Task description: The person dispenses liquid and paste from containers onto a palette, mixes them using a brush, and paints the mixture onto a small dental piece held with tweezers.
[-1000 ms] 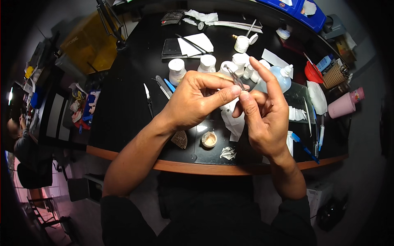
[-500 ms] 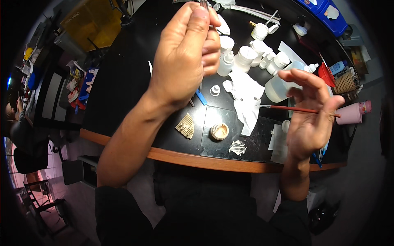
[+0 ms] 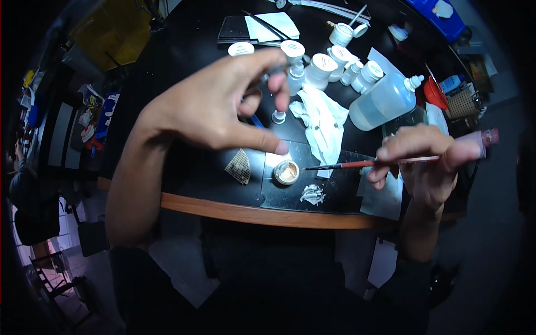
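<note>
My right hand [image 3: 421,162] holds a thin paintbrush [image 3: 357,164] with a red handle between its fingers. The dark bristle tip points left, close beside the rim of a small open jar [image 3: 286,173] with pale beige content. My left hand [image 3: 215,106] hangs over the table to the left of the jar. Its thumb stretches toward the jar, apart from the curled fingers. A small blurred grey thing shows at the index and middle fingers; I cannot make out its kind. A tan perforated wedge [image 3: 239,167] and a smeared white dab [image 3: 312,194] lie near the jar.
A crumpled white tissue [image 3: 324,125] lies behind the brush. Farther back stand several white lidded jars [image 3: 320,71] and a translucent squeeze bottle [image 3: 382,103]. Dark tweezers [image 3: 267,25] rest on white paper. A wooden edge [image 3: 240,213] borders the black table.
My left hand has come down from its raised place, and its thumb has spread away from the fingers. The brush has moved left and down to the jar. The light looks dimmer and bluer.
</note>
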{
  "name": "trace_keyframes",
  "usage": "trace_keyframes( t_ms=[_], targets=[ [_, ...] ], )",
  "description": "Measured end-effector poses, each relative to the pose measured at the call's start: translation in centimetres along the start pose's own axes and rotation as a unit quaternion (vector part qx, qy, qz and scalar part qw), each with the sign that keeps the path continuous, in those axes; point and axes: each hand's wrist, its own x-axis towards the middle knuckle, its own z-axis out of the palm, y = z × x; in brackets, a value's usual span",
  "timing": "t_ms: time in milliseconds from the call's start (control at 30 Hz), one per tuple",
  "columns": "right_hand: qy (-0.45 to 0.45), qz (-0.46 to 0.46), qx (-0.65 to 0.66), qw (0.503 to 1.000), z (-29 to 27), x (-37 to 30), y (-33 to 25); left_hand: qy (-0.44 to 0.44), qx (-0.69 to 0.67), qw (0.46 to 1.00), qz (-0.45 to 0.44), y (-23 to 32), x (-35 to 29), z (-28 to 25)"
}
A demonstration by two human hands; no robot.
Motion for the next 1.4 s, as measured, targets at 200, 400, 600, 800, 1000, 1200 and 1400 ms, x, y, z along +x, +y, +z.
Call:
trace_keyframes(
  t_ms=[200,400,600,800,1000,1200,1400],
  targets=[
    [-0.078,-0.039,0.064,0.994,-0.6,-0.2,0.5,-0.049,0.103,0.988,0.105,-1.4,-0.2,1.9],
    [0.024,0.001,-0.014,1.0,2.8,-1.2,0.7,-0.038,0.123,0.987,0.092,-1.5,-0.1,4.1],
    [0.01,-0.117,-0.147,0.982,3.3,-0.9,2.3,-0.055,0.151,0.985,0.058,-1.2,0.1,4.6],
    [0.0,-0.173,-0.187,0.967,3.8,-0.9,2.6,-0.042,0.119,0.989,0.073,-1.5,0.2,5.0],
    [-0.029,-0.22,-0.238,0.946,4.7,-1.1,3.7,-0.037,0.101,0.991,0.079,-1.8,0.2,5.0],
    [-0.019,-0.208,-0.254,0.944,5.5,-0.9,4.2,-0.042,0.089,0.992,0.08,-1.9,0.3,4.7],
    [0.018,-0.155,-0.261,0.953,5.5,-1.1,4.1,-0.046,0.076,0.992,0.084,-2.0,0.5,4.8]
  ],
)
